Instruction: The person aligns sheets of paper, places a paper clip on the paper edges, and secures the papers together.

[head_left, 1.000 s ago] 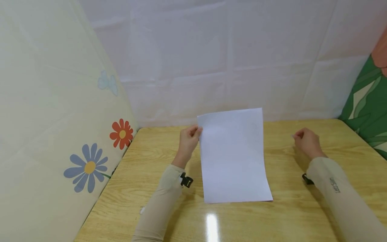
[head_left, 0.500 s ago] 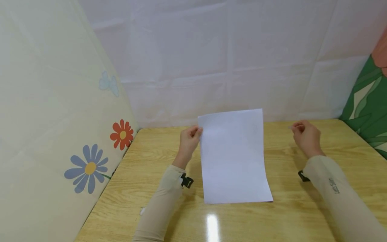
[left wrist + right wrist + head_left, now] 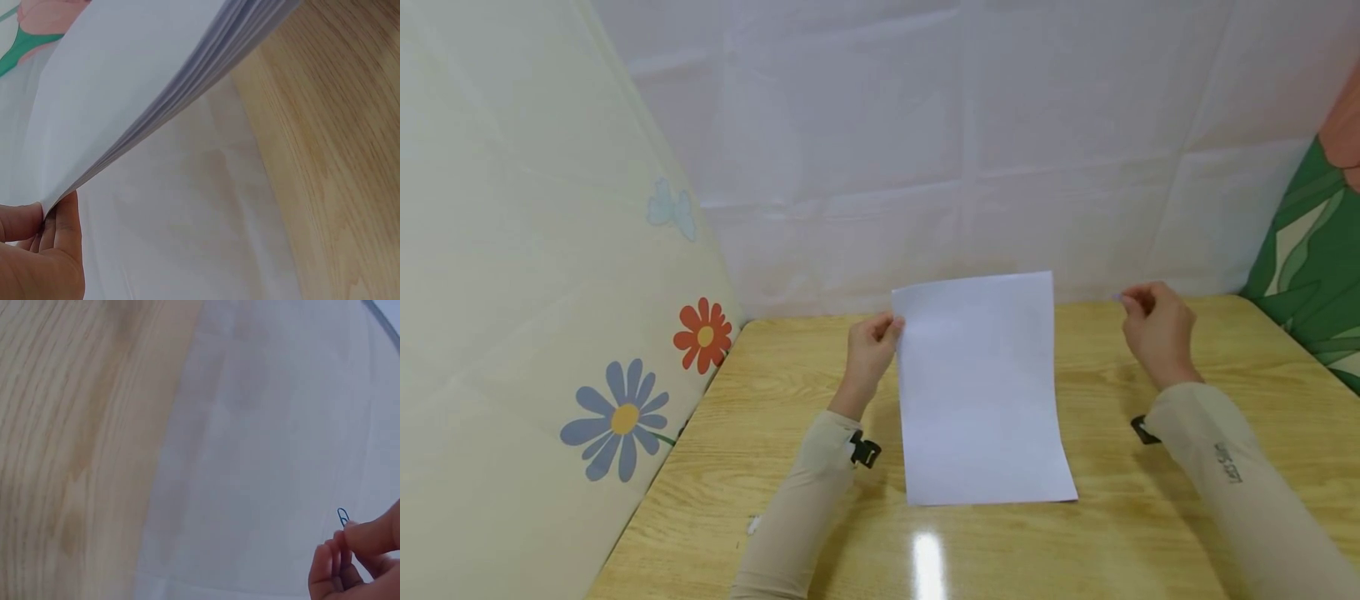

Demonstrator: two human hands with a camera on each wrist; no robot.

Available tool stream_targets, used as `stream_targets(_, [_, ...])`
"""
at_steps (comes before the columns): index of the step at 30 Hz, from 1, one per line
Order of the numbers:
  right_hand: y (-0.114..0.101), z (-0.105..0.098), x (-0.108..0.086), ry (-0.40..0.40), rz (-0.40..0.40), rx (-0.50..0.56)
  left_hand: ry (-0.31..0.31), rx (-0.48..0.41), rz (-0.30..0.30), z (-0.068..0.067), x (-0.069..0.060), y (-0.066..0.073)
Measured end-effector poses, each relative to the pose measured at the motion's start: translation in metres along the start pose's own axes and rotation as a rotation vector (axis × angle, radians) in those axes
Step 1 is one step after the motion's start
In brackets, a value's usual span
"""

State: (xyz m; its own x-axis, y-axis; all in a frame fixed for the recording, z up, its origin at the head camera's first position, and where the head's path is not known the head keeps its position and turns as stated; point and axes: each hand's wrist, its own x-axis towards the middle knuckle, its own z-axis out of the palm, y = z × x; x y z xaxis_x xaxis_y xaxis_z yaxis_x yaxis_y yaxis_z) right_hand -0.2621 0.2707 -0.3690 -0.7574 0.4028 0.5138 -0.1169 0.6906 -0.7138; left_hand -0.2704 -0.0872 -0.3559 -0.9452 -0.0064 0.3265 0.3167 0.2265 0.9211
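My left hand [image 3: 868, 354] pinches the upper left edge of a stack of white paper sheets [image 3: 977, 392], which stands upright above the table. In the left wrist view the sheets [image 3: 137, 81] fan slightly apart along their lower edge, and thumb and fingers of the left hand [image 3: 50, 250] meet on one corner. Off to the right of the paper, my right hand [image 3: 1161, 333] is raised and holds a small blue paper clip [image 3: 342, 515] between thumb and forefinger. One looped end of the clip sticks out past the fingertips of the right hand [image 3: 356, 556].
The wooden table [image 3: 760, 400] ends at a white cloth backdrop [image 3: 850, 167]. A flower-printed panel [image 3: 512, 333] stands along the left, a green leafy one [image 3: 1300, 267] on the right. A small white scrap [image 3: 753, 523] lies by the left forearm.
My right hand has risen and moved slightly left, away from the tabletop, carrying the paper clip. The left hand and the paper have stayed almost still.
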Motion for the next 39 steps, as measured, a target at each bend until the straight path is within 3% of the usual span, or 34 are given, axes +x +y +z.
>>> stream_targets(7, [-0.013,0.000,-0.001,0.033,-0.053,0.059,-0.005,-0.012,0.011,0.001,0.002,-0.007])
stream_targets(16, [-0.027,-0.004,-0.002,-0.004,-0.002,0.051,-0.002,-0.017,0.032,0.001,0.001,-0.006])
stream_targets(32, [-0.050,-0.006,-0.006,0.073,-0.048,0.113,0.007,-0.034,0.069,0.002,0.000,-0.007])
stream_targets(39, [-0.057,-0.006,-0.009,0.087,-0.074,0.127,0.011,-0.035,0.041,0.003,-0.001,-0.006])
